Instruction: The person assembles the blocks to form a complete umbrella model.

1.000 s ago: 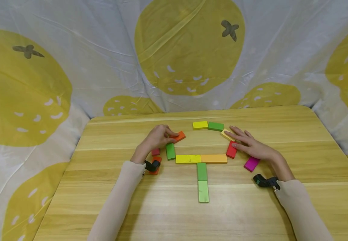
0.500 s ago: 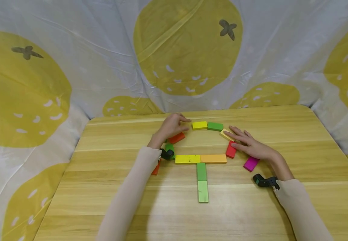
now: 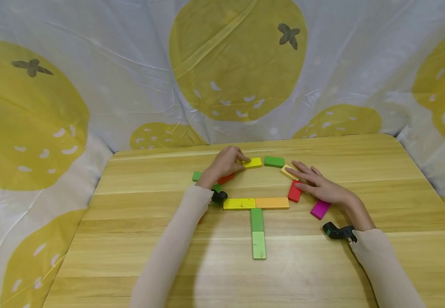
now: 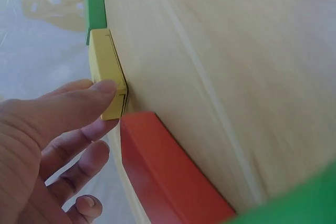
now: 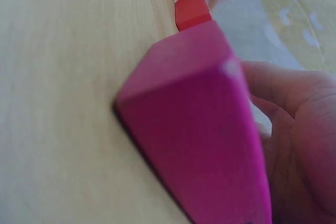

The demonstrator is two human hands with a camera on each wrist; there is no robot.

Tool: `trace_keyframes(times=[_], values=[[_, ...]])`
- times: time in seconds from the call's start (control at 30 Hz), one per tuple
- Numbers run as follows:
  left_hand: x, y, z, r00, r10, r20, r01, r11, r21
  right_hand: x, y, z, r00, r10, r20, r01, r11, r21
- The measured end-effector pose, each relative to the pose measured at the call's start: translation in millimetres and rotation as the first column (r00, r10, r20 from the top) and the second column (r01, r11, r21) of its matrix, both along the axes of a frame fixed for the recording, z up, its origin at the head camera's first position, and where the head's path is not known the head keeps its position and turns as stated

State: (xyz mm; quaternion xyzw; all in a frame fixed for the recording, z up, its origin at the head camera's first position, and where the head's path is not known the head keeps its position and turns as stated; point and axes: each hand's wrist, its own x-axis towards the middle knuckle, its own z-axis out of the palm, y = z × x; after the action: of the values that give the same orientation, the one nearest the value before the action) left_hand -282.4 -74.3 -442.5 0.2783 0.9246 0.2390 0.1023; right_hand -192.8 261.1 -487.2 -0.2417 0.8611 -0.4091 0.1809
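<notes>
Between thumb and fingers, my left hand (image 3: pixel 226 162) pinches a yellow wooden block (image 3: pixel 253 163) lying at the back of the arc of blocks. In the left wrist view the thumb lies on top of this yellow block (image 4: pixel 105 56), and an orange-red block (image 4: pixel 163 166) sits close to its near end. A green block (image 3: pixel 274 161) lies to its right, across a narrow gap. My right hand (image 3: pixel 324 186) has its fingers extended, the tips at a pale yellow block (image 3: pixel 289 173) and a red block (image 3: pixel 294 191). Beneath its wrist side lies a magenta block (image 3: pixel 320 209).
A yellow block (image 3: pixel 239 204) and an orange block (image 3: pixel 272 203) form a straight row. Below them run a green block (image 3: pixel 257 220) and a light green block (image 3: pixel 258 245). Another green block (image 3: pixel 196 176) shows left of my left wrist. Patterned cloth (image 3: pixel 237 64) hangs behind the wooden table (image 3: pixel 310 273).
My left hand has let go of the orange-red block, moved right and back, and taken hold of the yellow block. That block has turned slightly and parted from the green one. The right hand stays.
</notes>
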Motion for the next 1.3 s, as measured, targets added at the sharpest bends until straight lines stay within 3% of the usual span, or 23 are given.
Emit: trace_keyframes(times=[0.43,1.3], values=[[20.0,-22,2.9,0.999,-0.04,-0.021,0.04,0.999,-0.024,3.3,-1,3.3,1.0,0.002,-0.015,-0.002,1.0,-0.011],[36.6,-31,1.6,0.992,-0.03,-0.125,0.025,0.999,-0.044,0.7,-1,5.6,0.999,0.024,-0.024,-0.024,0.999,-0.021]])
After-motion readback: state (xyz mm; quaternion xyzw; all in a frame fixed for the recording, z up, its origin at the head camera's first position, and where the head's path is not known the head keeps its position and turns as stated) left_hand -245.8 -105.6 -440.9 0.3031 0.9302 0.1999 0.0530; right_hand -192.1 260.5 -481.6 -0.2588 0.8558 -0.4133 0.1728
